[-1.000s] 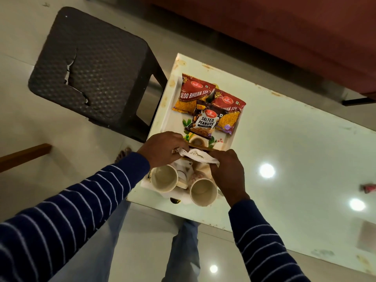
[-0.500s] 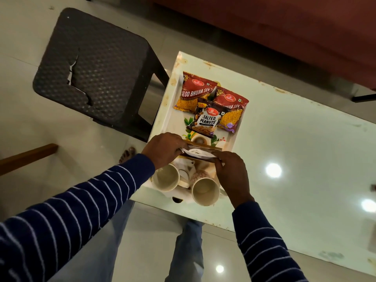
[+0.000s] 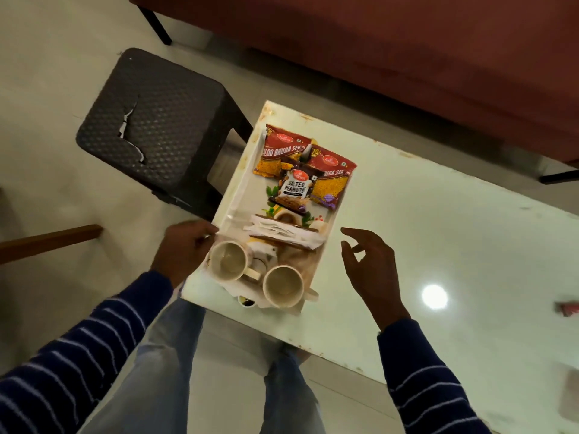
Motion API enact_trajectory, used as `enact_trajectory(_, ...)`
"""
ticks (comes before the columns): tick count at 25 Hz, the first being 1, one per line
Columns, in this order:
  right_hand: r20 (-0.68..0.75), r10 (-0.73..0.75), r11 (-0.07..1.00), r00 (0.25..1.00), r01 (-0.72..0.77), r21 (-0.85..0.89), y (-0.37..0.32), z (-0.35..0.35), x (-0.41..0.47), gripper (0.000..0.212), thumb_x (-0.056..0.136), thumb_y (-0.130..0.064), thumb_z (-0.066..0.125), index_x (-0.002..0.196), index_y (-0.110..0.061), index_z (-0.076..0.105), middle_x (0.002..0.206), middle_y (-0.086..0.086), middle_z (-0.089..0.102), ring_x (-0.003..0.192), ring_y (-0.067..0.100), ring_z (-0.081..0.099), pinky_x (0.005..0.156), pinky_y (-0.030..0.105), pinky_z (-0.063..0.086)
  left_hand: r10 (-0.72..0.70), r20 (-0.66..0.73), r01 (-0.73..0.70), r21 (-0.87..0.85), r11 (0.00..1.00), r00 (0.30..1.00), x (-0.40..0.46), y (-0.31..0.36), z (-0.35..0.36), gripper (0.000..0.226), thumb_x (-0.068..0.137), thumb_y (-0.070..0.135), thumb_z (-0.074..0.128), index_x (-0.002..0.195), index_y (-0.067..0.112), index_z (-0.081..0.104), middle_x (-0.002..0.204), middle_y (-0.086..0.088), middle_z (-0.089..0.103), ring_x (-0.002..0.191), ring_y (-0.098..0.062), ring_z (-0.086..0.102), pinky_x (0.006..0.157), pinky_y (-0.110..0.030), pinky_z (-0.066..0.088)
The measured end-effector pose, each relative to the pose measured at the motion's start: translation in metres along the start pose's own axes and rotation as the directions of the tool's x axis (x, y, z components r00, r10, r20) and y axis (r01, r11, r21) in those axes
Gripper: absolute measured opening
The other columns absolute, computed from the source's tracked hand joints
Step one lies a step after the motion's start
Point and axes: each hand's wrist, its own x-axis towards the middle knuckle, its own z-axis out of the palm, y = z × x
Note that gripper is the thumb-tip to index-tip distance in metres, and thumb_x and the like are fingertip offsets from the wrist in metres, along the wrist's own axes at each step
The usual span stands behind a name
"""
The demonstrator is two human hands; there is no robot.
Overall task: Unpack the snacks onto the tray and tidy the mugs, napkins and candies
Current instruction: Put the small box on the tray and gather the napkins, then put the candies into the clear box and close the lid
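Observation:
A white tray lies on the left end of the table. At its far end sit two red Aloo Bhujia Sev packets, with a Salted Peanuts packet overlapping them. White napkins lie folded across the tray's middle. Two empty cream mugs stand at the near end. My left hand grips the tray's left rim beside the left mug. Just right of the tray hovers my right hand, fingers spread and holding nothing.
A cracked dark plastic stool stands left of the table. A red-brown sofa runs behind. A small red wrapped candy lies at the table's far right. My legs are under the near table edge.
Both hands have let go of the napkins, which now lie flat on the tray. My left hand moved to the tray's left rim and my right hand moved off to the right.

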Motion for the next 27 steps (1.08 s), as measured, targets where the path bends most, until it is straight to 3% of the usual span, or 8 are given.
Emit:
enact_trajectory(2,0.020,-0.038,0.999,0.999,0.038,0.003,0.002,-0.025,0.008,0.027,0.091,-0.018,0.066,0.118,-0.025,0.069,0.118,-0.008,0.068,0.080,0.010,0.064,0.067,0.022,0.049,-0.308,-0.160,0.289,-0.134,0.948,0.938,-0.036,0.004,0.018,0.010,0.087,0.013,0.070,0.093,0.018,0.074,0.090,0.002,0.072,0.081,-0.015,0.065,0.079,-0.026,0.050)
enact_trajectory(4,0.055,-0.075,0.997,0.996,0.075,-0.006,0.000,-0.049,0.024,0.027,0.091,-0.016,0.066,0.118,-0.021,0.069,0.118,-0.005,0.068,0.081,0.012,0.065,0.067,0.018,0.046,-0.634,-0.232,0.541,-0.359,0.760,0.737,-0.070,0.007,0.041,0.012,0.087,0.019,0.067,0.097,0.018,0.073,0.095,-0.001,0.071,0.091,-0.024,0.066,0.084,-0.033,0.050)
enact_trajectory(6,0.079,-0.102,0.994,0.992,0.104,-0.023,-0.007,-0.067,0.047,0.027,0.090,-0.013,0.067,0.117,-0.015,0.070,0.117,0.000,0.069,0.080,0.016,0.066,0.067,0.009,0.042,-0.851,-0.140,0.665,-0.566,0.488,0.505,-0.098,0.010,0.064,0.022,0.088,0.023,0.064,0.106,0.012,0.069,0.106,-0.010,0.070,0.102,-0.033,0.064,0.088,-0.039,0.051)
enact_trajectory(8,0.108,-0.118,0.990,0.987,0.125,-0.061,-0.014,-0.073,0.079,0.027,0.090,-0.011,0.067,0.117,-0.011,0.070,0.117,0.004,0.070,0.082,0.022,0.068,0.069,0.003,0.039,-0.922,0.056,0.691,-0.680,0.245,0.382,-0.116,0.012,0.084,0.028,0.090,0.026,0.064,0.111,0.008,0.064,0.115,-0.015,0.066,0.109,-0.036,0.062,0.097,-0.048,0.050)
enact_trajectory(10,0.163,-0.123,0.979,0.979,0.146,-0.142,-0.018,-0.069,0.113,0.028,0.092,-0.013,0.066,0.119,-0.011,0.069,0.122,0.006,0.068,0.088,0.024,0.068,0.072,0.000,0.035,-0.905,0.177,0.673,-0.725,0.146,0.387,-0.123,0.019,0.097,0.028,0.090,0.030,0.065,0.114,0.016,0.060,0.120,-0.011,0.064,0.112,-0.032,0.061,0.101,-0.052,0.049)
enact_trajectory(14,0.308,-0.090,0.936,0.947,0.186,-0.300,-0.034,-0.039,0.176,0.033,0.095,-0.019,0.061,0.128,-0.013,0.064,0.133,0.006,0.062,0.105,0.026,0.065,0.083,0.017,0.039,-0.817,0.278,0.670,-0.723,0.168,0.505,-0.112,0.022,0.109,0.026,0.091,0.034,0.067,0.114,0.025,0.058,0.113,-0.001,0.065,0.107,-0.025,0.064,0.093,-0.047,0.054)
enact_trajectory(23,0.465,0.090,0.901,0.881,0.128,-0.416,-0.048,0.030,0.236,0.040,0.101,-0.017,0.047,0.141,-0.014,0.052,0.148,0.007,0.048,0.129,0.026,0.051,0.105,0.031,0.038,-0.717,0.418,0.705,-0.695,0.143,0.558,-0.105,0.023,0.113,0.015,0.098,0.021,0.055,0.097,0.009,0.065,0.096,-0.006,0.075,0.095,-0.021,0.070,0.089,-0.045,0.055)
enact_trajectory(27,0.468,0.147,0.937,0.871,0.029,-0.347,-0.048,0.040,0.244,0.042,0.102,-0.015,0.043,0.145,-0.015,0.046,0.148,0.009,0.047,0.116,0.024,0.055,0.089,0.032,0.046,-0.707,0.433,0.683,-0.723,0.098,0.560,-0.107,0.030,0.123,0.021,0.102,0.019,0.048,0.100,0.006,0.064,0.098,-0.007,0.074,0.093,-0.022,0.072,0.083,-0.038,0.056)
